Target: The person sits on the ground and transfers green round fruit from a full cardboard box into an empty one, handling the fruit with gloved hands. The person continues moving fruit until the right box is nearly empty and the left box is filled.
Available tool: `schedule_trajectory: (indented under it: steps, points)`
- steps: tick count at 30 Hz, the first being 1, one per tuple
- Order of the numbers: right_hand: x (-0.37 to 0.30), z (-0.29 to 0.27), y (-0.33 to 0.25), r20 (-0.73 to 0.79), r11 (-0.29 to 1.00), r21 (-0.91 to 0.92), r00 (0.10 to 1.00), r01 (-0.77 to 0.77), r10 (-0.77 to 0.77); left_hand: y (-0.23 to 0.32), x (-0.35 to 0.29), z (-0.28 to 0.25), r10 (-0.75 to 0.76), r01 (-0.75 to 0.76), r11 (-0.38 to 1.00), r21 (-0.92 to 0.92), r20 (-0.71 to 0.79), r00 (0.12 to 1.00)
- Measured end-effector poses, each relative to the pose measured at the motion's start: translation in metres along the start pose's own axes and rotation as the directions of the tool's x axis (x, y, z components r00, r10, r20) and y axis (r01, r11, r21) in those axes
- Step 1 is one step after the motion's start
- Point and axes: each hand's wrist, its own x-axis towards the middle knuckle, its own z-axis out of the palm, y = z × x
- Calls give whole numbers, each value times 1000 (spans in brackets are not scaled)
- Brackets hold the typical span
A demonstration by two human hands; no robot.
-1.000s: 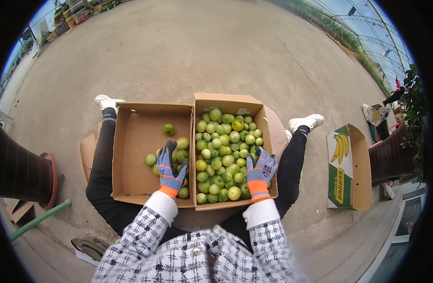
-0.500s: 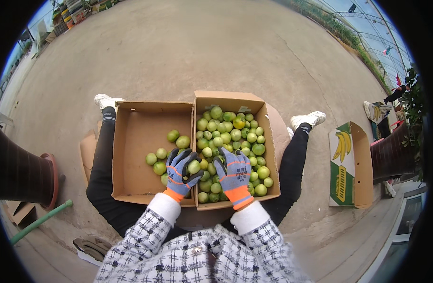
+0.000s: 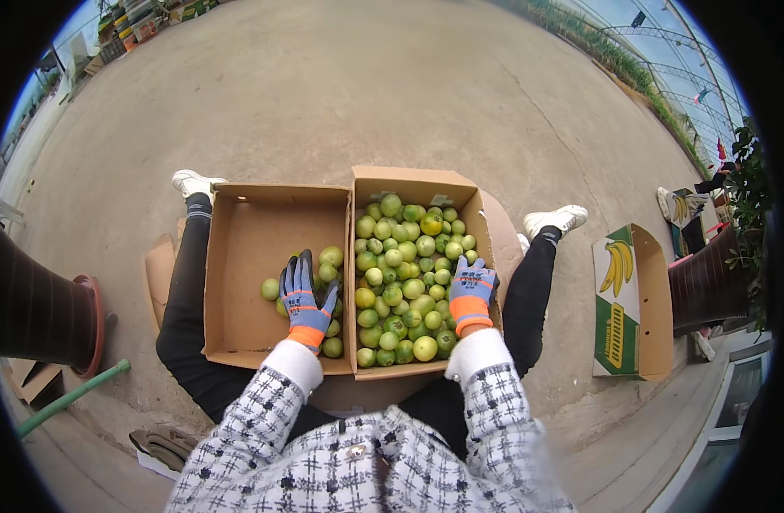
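Two cardboard boxes rest side by side between my legs. The right box [image 3: 416, 175] holds many green tomatoes [image 3: 411, 250], a few of them yellowish. In the left box [image 3: 247, 248] a smaller group of green tomatoes [image 3: 330, 256] lies along its right side. Both hands wear grey-blue gloves with orange cuffs. My left hand [image 3: 305, 299] is open, fingers stretched forward over the left box's tomatoes. At the right wall of the right box, my right hand [image 3: 473, 286] curls its fingers down among the tomatoes; its fingertips and anything in them are hidden.
To the right stands a banana-print carton [image 3: 618, 299] on the concrete floor [image 3: 324, 94]. Large dark pots [image 3: 41, 299] flank me, and a green pipe [image 3: 76, 400] lies at lower left. A flattened cardboard piece [image 3: 159, 278] is beside my left leg.
My left hand has moved left from the boxes' shared wall and spread its fingers; the tomato by it is no longer seen there. My right hand has shifted to the right box's right side.
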Motion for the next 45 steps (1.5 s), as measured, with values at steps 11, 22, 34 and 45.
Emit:
schedule_trajectory:
  steps: [11,22,34,45]
  points:
    - [-9,-5,3,44,1000,11,999,-7,7,9,0,-6,21,-21,998,-57,4,1000]
    - [-101,-55,-71,-336,-68,941,940,332,-55,59,8,-44,395,-354,863,-359,45,918]
    - [-62,-35,-14,-203,945,299,977,129,-69,8,8,-10,-327,229,832,-506,-114,938]
    - [-65,-6,-14,-464,672,680,882,292,86,28,14,-29,77,-85,959,-270,-38,996]
